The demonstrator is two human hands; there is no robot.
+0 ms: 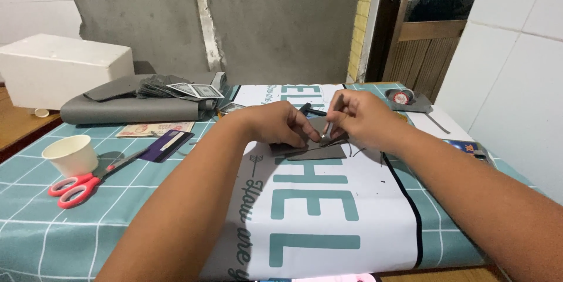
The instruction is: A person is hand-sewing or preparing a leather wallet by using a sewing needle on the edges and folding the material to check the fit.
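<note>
— What are the hands doing?

— The left hand [287, 125] presses its fingertips down on a dark grey sheet piece [314, 148], pinning it flat on the desk [35, 229]. The right hand [360, 119] is closed around a thin metal tool [332, 119] (a blade or a stylus, I can't make out which), its tip touching the grey piece just beside the left fingertips.

— Where does that piece lie?

— On the white banner with teal lettering [316, 211] spread over the teal checked cloth, near the middle of the desk.

— And around them?

— To the left, red-handled scissors [79, 185] lie touching a white paper cup [70, 154]. Farther back sits a roll of grey sheet [129, 109] with playing cards [187, 89] on it, and a white foam box [61, 68] behind.
</note>
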